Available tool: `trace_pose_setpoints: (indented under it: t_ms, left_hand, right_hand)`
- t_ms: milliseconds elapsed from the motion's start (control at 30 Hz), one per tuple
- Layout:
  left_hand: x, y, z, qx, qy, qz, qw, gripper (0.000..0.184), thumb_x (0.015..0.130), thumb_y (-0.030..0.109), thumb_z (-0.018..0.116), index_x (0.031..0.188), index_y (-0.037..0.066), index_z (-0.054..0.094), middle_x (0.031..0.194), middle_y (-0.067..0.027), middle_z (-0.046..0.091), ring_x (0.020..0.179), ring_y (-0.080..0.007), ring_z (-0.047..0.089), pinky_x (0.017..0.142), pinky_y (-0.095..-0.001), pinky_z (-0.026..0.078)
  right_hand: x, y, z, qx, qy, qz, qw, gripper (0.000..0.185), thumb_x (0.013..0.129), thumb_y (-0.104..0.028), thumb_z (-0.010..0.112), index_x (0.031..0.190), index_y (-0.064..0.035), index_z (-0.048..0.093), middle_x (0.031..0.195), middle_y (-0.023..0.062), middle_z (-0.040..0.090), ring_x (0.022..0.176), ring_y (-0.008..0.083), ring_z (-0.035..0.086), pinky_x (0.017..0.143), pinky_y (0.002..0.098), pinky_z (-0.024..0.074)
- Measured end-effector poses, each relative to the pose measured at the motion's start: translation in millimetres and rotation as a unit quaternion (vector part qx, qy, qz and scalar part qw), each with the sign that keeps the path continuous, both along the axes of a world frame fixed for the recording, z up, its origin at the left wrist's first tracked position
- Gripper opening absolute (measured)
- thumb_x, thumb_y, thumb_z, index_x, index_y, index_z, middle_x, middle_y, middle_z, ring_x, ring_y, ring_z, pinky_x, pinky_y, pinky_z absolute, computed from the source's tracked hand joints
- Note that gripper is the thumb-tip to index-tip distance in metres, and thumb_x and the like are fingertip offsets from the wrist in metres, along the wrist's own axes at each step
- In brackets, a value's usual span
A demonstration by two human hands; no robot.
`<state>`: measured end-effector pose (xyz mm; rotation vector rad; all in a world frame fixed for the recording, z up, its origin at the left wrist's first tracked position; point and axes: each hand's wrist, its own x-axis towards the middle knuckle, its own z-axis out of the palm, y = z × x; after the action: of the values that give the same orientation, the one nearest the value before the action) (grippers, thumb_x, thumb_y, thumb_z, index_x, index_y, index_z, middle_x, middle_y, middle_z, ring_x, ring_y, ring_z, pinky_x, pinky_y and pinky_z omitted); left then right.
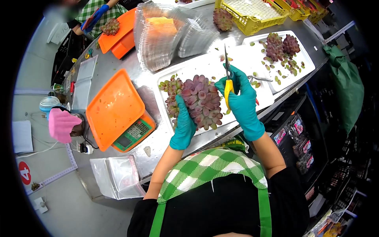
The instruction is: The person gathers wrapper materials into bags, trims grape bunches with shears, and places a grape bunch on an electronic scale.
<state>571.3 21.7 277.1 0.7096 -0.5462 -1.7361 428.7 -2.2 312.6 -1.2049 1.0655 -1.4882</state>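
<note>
My left hand (184,125), in a teal glove, holds a large purple-pink succulent cluster (201,100) from its lower left side, thumb pressed on it. My right hand (241,98), also gloved in teal, grips yellow-handled scissors (228,87) whose blades point up and away from me. The scissors are just right of the cluster, apart from it. A smaller green-red succulent (172,90) lies left of the cluster on the white tray (162,106). Metal tweezers (260,78) stick out to the right of my right hand.
An orange scale (114,104) stands left. Stacked clear plastic trays (156,43) are behind the white tray. A second white tray (306,59) holds succulents and loose leaves. Yellow crates (252,24) stand at the back. A person's blue-gloved hand (92,19) is at upper left.
</note>
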Motion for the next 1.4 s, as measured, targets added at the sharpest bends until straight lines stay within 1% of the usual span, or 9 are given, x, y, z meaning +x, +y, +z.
trace_pose_setpoints:
  t_ms: [200, 267, 467, 867, 967, 1067, 1133, 1200, 1400]
  left_hand:
    - [-6.3, 3.7, -2.7, 0.006, -0.020, -0.009, 1.000, 0.076, 0.081, 0.064, 0.030, 0.132, 0.008, 0.025, 0.131, -0.0122, 0.036, 0.117, -0.0249, 0.041, 0.097, -0.0387, 0.037]
    - [-6.0, 2.8, -7.9, 0.016, -0.007, -0.014, 1.000, 0.077, 0.081, 0.065, 0.029, 0.132, 0.008, 0.025, 0.131, -0.0120, 0.036, 0.116, -0.0249, 0.042, 0.097, -0.0389, 0.037]
    - [2.3, 5.1, -7.6, 0.040, -0.001, -0.027, 0.999, 0.075, 0.081, 0.065, 0.028, 0.132, 0.009, 0.027, 0.130, -0.0116, 0.038, 0.116, -0.0253, 0.042, 0.097, -0.0397, 0.037]
    - [9.5, 0.2, -7.3, 0.029, 0.037, -0.059, 0.997, 0.083, 0.076, 0.072, 0.026, 0.134, 0.011, 0.025, 0.131, -0.0128, 0.037, 0.116, -0.0280, 0.042, 0.096, -0.0432, 0.037]
    - [14.8, 0.9, -4.9, 0.033, 0.022, -0.050, 0.998, 0.084, 0.075, 0.072, 0.026, 0.134, 0.012, 0.025, 0.131, -0.0129, 0.036, 0.116, -0.0285, 0.042, 0.096, -0.0437, 0.037]
    - [21.3, 1.6, -5.3, 0.022, -0.005, -0.020, 1.000, 0.085, 0.075, 0.073, 0.027, 0.133, 0.012, 0.025, 0.131, -0.0127, 0.036, 0.116, -0.0282, 0.042, 0.096, -0.0437, 0.037]
    - [23.0, 1.0, -4.8, 0.032, -0.035, 0.018, 0.999, 0.085, 0.075, 0.073, 0.028, 0.133, 0.011, 0.025, 0.131, -0.0124, 0.036, 0.116, -0.0275, 0.042, 0.096, -0.0432, 0.037]
    - [25.3, 4.1, -1.0, 0.037, -0.072, 0.027, 0.996, 0.084, 0.075, 0.072, 0.028, 0.133, 0.011, 0.025, 0.131, -0.0115, 0.036, 0.117, -0.0264, 0.041, 0.097, -0.0420, 0.036]
    - [38.6, 9.3, -17.2, 0.037, -0.050, 0.027, 0.998, 0.083, 0.076, 0.071, 0.028, 0.134, 0.012, 0.024, 0.133, -0.0092, 0.035, 0.119, -0.0243, 0.038, 0.099, -0.0395, 0.033]
  right_hand:
    - [-13.5, 3.8, 2.9, 0.019, 0.098, 0.095, 0.990, 0.044, 0.072, -0.005, 0.069, 0.114, -0.0092, 0.054, 0.086, 0.0011, 0.060, 0.078, 0.0047, 0.051, 0.073, 0.0206, 0.0446]
    - [-17.8, 2.6, 0.8, 0.049, 0.067, 0.118, 0.990, 0.040, 0.078, 0.005, 0.056, 0.116, -0.0026, 0.050, 0.094, 0.0055, 0.058, 0.084, 0.0094, 0.056, 0.080, 0.0234, 0.0479]
    - [-20.0, -0.5, 13.2, 0.089, -0.040, 0.174, 0.980, 0.034, 0.078, -0.004, 0.061, 0.111, -0.0026, 0.052, 0.091, 0.0061, 0.061, 0.083, 0.0086, 0.056, 0.074, 0.0227, 0.0475]
    - [-23.0, 1.7, 4.9, -0.025, 0.094, 0.096, 0.991, 0.040, 0.075, -0.008, 0.063, 0.114, -0.0093, 0.053, 0.085, 0.0069, 0.061, 0.073, 0.0106, 0.058, 0.067, 0.0244, 0.0480]
    - [-37.4, 6.2, 11.5, -0.114, 0.220, 0.089, 0.965, 0.047, 0.072, -0.018, 0.068, 0.116, -0.0142, 0.052, 0.084, 0.0073, 0.059, 0.072, 0.0159, 0.058, 0.065, 0.0279, 0.0479]
    - [-63.5, 14.3, 36.9, -0.055, 0.375, 0.231, 0.896, 0.052, 0.071, -0.025, 0.070, 0.118, -0.0145, 0.050, 0.082, 0.0073, 0.059, 0.070, 0.0179, 0.057, 0.063, 0.0293, 0.0473]
    - [-73.7, 15.4, 47.2, 0.000, 0.426, 0.288, 0.857, 0.050, 0.070, -0.035, 0.069, 0.112, -0.0114, 0.055, 0.084, 0.0090, 0.060, 0.069, 0.0206, 0.059, 0.063, 0.0297, 0.0472]
    - [-80.0, 13.5, 50.5, 0.012, 0.452, 0.330, 0.829, 0.043, 0.074, -0.024, 0.066, 0.115, -0.0165, 0.055, 0.077, 0.0076, 0.058, 0.061, 0.0197, 0.055, 0.059, 0.0293, 0.0451]
    - [-76.1, -1.4, 71.2, 0.069, 0.516, 0.365, 0.772, 0.051, 0.072, -0.045, 0.062, 0.106, -0.0058, 0.058, 0.087, 0.0143, 0.062, 0.078, 0.0295, 0.059, 0.070, 0.0356, 0.0469]
